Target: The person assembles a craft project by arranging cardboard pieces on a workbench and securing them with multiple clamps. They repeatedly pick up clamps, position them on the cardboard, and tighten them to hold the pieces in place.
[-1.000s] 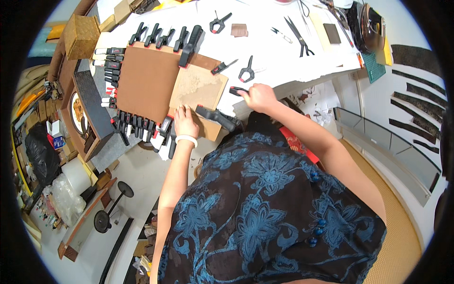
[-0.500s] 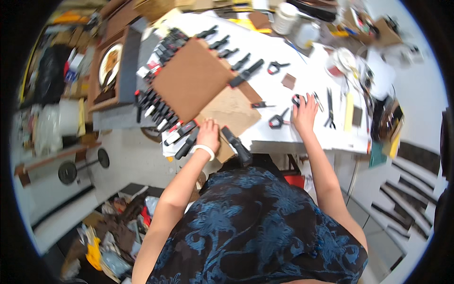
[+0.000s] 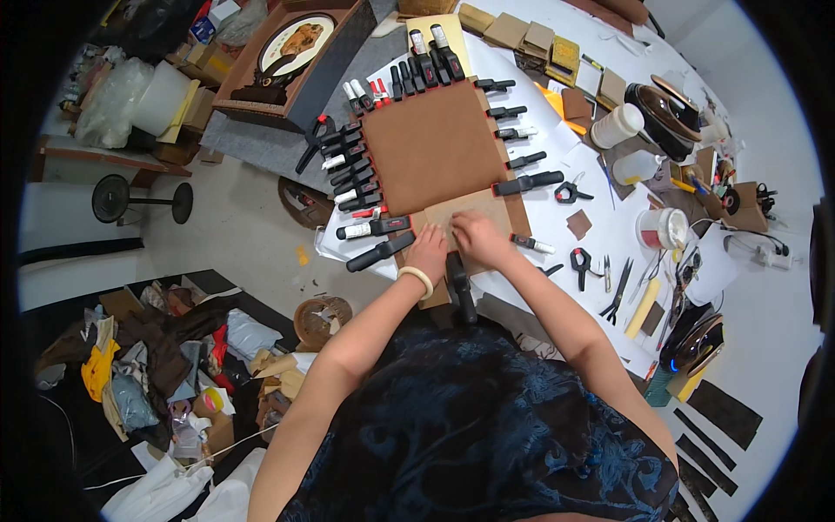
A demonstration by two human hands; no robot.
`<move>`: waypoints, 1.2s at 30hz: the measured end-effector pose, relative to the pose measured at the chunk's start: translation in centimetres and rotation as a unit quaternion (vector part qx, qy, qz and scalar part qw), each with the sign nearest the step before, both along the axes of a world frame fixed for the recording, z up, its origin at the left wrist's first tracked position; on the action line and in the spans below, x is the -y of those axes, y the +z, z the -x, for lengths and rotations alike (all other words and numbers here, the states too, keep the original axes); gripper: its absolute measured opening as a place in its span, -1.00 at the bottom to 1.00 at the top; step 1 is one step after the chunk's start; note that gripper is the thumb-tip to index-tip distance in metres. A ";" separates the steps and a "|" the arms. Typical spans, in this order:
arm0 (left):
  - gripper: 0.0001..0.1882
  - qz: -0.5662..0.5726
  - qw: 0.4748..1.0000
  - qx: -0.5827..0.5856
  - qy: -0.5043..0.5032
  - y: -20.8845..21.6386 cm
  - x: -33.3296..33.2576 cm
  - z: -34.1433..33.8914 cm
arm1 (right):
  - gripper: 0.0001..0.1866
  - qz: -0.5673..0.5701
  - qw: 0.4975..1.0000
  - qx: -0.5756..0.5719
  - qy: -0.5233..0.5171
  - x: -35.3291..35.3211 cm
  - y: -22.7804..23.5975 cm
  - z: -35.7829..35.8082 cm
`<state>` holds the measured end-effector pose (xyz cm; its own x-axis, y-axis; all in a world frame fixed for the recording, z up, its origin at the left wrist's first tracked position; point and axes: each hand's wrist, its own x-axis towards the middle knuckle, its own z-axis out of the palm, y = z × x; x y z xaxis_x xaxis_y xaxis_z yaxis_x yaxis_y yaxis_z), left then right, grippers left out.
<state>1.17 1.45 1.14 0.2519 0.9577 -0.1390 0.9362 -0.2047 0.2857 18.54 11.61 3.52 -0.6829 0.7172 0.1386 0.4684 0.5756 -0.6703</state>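
Observation:
A large brown leather-like panel (image 3: 435, 148) lies on the table, ringed by several black clamps along its edges. Against its near side sits a tan board (image 3: 439, 209). My left hand (image 3: 428, 249) rests on the board's near left part with fingers stretched out. Close beside it, my right hand (image 3: 480, 237) bends its fingers down onto the same board; whatever they pinch, if anything, is hidden. A black clamp (image 3: 461, 289) grips the near edge between my wrists. Another black clamp (image 3: 381, 252) sits left of my left hand.
Right of my right forearm lie a small black-and-red spring clamp (image 3: 580, 268), a brown square scrap (image 3: 578, 225) and black scissors (image 3: 619, 291). White tubs (image 3: 663, 228) and bottles stand farther right. A wooden box (image 3: 252, 103) is at the far left; fabric scraps (image 3: 156, 365) lie below.
My right hand has left the small spring clamp on the right and come over to the tan board beside my left hand. The whole view has turned, so the panel sits farther right.

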 end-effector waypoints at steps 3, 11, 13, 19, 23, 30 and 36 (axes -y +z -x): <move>-0.56 -0.032 0.999 -0.003 0.004 -0.9 0.3 -0.1 | -0.84 -0.003 0.999 0.010 -0.043 -5.4 3.1 0.2; -0.58 -0.061 0.998 -0.006 0.001 -1.0 0.4 0.2 | -0.85 -0.021 1.000 0.012 -0.019 -10.9 4.6 8.6; -0.58 -0.053 0.999 0.000 0.001 -1.0 0.1 0.3 | -0.84 -0.039 0.999 0.001 0.011 -10.5 4.6 13.5; -0.53 0.023 0.996 0.086 0.016 -1.0 -0.6 0.4 | -0.66 -0.141 0.985 0.089 0.046 -9.8 3.6 35.2; -0.53 0.085 0.970 0.224 0.044 0.6 -1.4 0.9 | -0.04 -0.079 0.879 0.469 -0.016 -13.0 2.1 45.4; -0.58 0.022 0.988 0.153 -0.003 -0.5 -0.3 1.1 | -0.30 -0.060 0.821 0.543 -0.165 -12.3 -2.9 50.0; -0.62 0.008 0.989 0.147 -0.002 -0.4 -0.4 0.1 | -0.35 -0.088 0.917 0.384 -0.055 -4.4 0.0 50.3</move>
